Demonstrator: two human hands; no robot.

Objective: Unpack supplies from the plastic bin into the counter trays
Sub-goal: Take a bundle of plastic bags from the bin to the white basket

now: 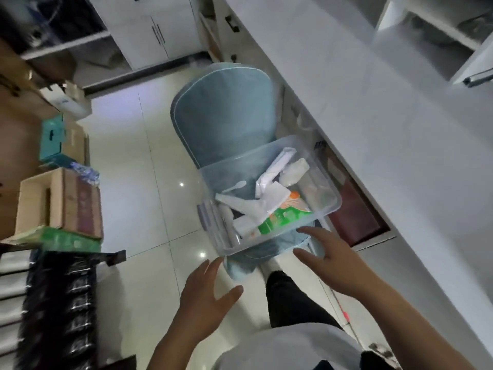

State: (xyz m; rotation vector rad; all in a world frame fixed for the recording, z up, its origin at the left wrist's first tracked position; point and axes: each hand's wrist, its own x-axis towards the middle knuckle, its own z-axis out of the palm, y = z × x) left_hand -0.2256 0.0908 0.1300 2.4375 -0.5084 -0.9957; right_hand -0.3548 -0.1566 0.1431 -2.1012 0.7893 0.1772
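A clear plastic bin (324, 166) rests on the seat of a pale blue chair (226, 113). Inside it lie white packets (282, 166), a white plastic spoon (234, 186) and a green and orange package (282, 216). My left hand (204, 292) hovers open just below the bin's near left corner, not touching it. My right hand (328, 259) is open too, its fingers spread close to the bin's near right edge. Neither hand holds anything. No counter trays are visible.
A long white counter (373, 108) runs along the right, with an open recess (354, 217) under it beside the chair. Cardboard boxes (58, 204) and teal cartons (52, 140) are stacked at the left on the tiled floor (138, 198). White cabinets (157, 30) stand at the back.
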